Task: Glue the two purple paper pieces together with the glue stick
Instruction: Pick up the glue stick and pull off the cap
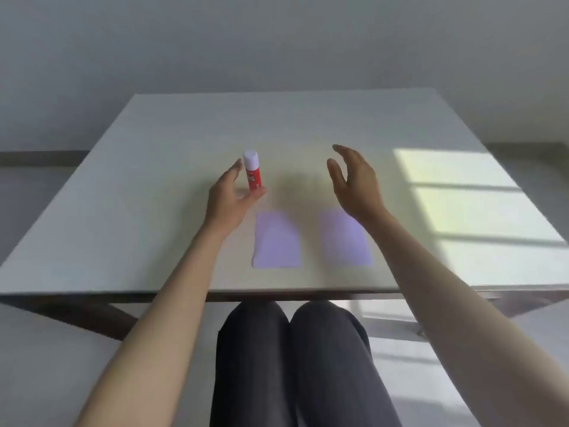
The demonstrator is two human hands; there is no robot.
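Observation:
A red glue stick [253,174] with a white cap stands upright on the white table [154,180]. My left hand [229,198] is right beside it, fingers apart, thumb under its base and fingers just left of it; whether they touch it is unclear. Two purple paper pieces lie flat side by side near the front edge: the left piece [277,240] and the right piece [345,241]. My right hand [354,180] hovers open above the table behind the right piece, holding nothing; its wrist covers that piece's far right corner.
Sunlight falls in bright patches on the table's right side [462,195]. The table's front edge [277,292] runs just above my knees [292,349]. A grey wall stands behind the table.

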